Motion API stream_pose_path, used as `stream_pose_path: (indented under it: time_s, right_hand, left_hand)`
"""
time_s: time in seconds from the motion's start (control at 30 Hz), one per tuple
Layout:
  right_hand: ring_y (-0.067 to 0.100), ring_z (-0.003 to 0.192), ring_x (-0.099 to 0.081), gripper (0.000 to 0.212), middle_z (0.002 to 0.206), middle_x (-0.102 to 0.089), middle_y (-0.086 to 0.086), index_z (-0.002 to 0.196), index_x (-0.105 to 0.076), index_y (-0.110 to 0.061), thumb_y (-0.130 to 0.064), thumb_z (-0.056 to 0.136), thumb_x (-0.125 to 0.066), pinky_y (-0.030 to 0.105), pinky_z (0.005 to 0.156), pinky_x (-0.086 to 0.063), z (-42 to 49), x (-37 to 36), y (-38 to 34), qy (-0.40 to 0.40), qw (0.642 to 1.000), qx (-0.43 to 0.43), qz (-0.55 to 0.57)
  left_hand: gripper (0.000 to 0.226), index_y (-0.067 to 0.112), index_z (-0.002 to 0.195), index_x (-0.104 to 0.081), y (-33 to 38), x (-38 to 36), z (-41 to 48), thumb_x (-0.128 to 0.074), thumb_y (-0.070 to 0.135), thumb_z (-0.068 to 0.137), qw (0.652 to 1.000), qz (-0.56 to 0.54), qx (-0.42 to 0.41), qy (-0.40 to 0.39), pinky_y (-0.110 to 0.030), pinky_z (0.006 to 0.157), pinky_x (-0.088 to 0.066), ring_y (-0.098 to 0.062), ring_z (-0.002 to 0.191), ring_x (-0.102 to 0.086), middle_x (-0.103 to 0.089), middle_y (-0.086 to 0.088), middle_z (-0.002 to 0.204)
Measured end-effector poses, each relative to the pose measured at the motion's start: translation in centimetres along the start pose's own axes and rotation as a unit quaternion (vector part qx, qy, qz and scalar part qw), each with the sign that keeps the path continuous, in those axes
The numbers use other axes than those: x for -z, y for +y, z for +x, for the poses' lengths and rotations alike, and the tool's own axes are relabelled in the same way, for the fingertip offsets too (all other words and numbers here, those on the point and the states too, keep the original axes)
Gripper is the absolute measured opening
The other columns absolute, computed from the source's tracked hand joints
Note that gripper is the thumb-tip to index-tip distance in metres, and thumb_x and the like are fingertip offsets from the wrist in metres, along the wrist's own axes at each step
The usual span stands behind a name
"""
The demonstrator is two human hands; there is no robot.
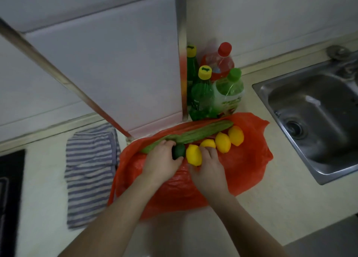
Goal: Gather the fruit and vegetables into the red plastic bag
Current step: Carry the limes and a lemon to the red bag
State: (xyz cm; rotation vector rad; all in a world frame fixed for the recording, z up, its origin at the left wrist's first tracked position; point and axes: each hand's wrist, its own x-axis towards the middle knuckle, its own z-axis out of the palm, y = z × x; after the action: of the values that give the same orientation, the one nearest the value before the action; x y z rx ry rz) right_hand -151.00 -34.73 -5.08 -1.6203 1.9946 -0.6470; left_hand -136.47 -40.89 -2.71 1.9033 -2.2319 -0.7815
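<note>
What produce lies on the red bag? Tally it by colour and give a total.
Yellow, lemons: 4
Green, long vegetable: 1
Dark green, small round fruit: 1
Total: 6

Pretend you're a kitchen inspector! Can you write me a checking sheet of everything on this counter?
Surface: pale counter, dimly lit.
Job's things: red plastic bag lies spread on the counter; four lemons, a long green vegetable and a small dark green fruit lie on it.
Clutter: striped cloth left of the bag; capped bottles stand in the corner behind it.
Hands: left hand grips the dark green fruit; right hand grips the nearest lemon.
Cables: nothing seen.
Surroundings: steel sink with its tap to the right; dark stovetop at the left edge.
</note>
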Motion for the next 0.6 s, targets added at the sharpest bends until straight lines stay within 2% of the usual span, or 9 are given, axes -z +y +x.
stream_pose_path:
  time_s: [0.1,0.23,0.4,0.6]
  right_hand:
    - [0.035,0.092,-0.058,0.056,0.126,-0.045,0.010,0.128,-0.049,-0.009,-0.018,0.077,-0.069,0.038,0.063,-0.048,-0.1,-0.3,0.3,-0.006,1.000,0.006,-0.010]
    - [0.036,0.094,-0.057,0.059,0.129,-0.044,0.010,0.130,-0.047,-0.010,-0.011,0.075,-0.068,0.039,0.063,-0.048,-0.3,-0.4,0.6,-0.010,1.000,-0.002,-0.023]
    - [0.037,0.093,-0.056,0.059,0.130,-0.041,0.010,0.131,-0.044,-0.011,-0.009,0.076,-0.067,0.041,0.061,-0.048,-0.4,-0.9,0.4,-0.010,0.999,-0.009,-0.029]
    - [0.036,0.091,-0.057,0.061,0.126,-0.043,0.011,0.134,-0.042,-0.010,-0.011,0.077,-0.065,0.039,0.063,-0.045,-1.0,-0.9,0.7,-0.009,0.999,-0.025,-0.044]
  left_hand:
    - [0.049,0.017,0.119,-0.059,-0.1,-0.4,0.3,-0.072,0.039,0.077,1.000,-0.003,0.000,0.006,-0.038,0.080,-0.051,-0.024,0.100,-0.059,-0.059,-0.001,0.113]
    - [0.048,0.019,0.117,-0.058,-0.6,-1.0,0.1,-0.073,0.040,0.076,1.000,-0.003,-0.006,-0.003,-0.038,0.078,-0.051,-0.023,0.098,-0.058,-0.058,0.000,0.110]
    - [0.049,0.020,0.120,-0.058,-1.0,-1.5,-0.2,-0.073,0.038,0.077,1.000,-0.008,-0.009,-0.002,-0.037,0.078,-0.051,-0.024,0.097,-0.059,-0.057,0.000,0.110]
    - [0.056,0.021,0.129,-0.054,-1.5,-1.4,-0.7,-0.071,0.039,0.079,1.000,-0.002,-0.015,-0.001,-0.033,0.082,-0.049,-0.021,0.107,-0.057,-0.056,0.001,0.119]
